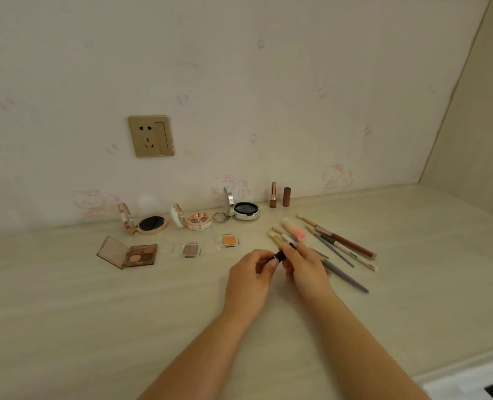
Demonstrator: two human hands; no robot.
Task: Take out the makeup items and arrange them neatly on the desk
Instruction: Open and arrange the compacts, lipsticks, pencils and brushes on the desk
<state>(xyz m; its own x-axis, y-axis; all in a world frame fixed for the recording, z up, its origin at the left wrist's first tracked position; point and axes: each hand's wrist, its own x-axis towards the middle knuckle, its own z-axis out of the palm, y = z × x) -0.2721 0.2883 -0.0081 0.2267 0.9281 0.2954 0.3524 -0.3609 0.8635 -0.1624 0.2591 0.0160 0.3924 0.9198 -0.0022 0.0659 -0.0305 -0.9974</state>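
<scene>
Both bare hands meet over the middle of a pale wood-grain desk [66, 298], holding one small dark tube [281, 254] with a gold band, probably a lipstick. The left hand [249, 277] has its fingers curled, thumb and fingertips pinching the tube's near-left end. The right hand [304, 265] curls its fingers round the tube's far-right end.

Makeup is laid out beyond the hands. Along the far edge by the wall, from left to right: an open round gold compact [150, 223], an open round palette [197, 220] with a white lid, an open silver compact [245, 210] with a key ring, then a standing gold-capped lipstick [273, 194] and a brown tube [286, 196] just beside it. A nearer row holds an open brown eyeshadow palette [135, 254] at left, a small pink shimmer pan [191, 249], and a small orange pan [228, 240]. To the right, partly under the right hand, lies a fan of brushes and pencils [340, 246].

A gold wall socket [150, 136] sits on the cartoon-cat wallpaper above.
</scene>
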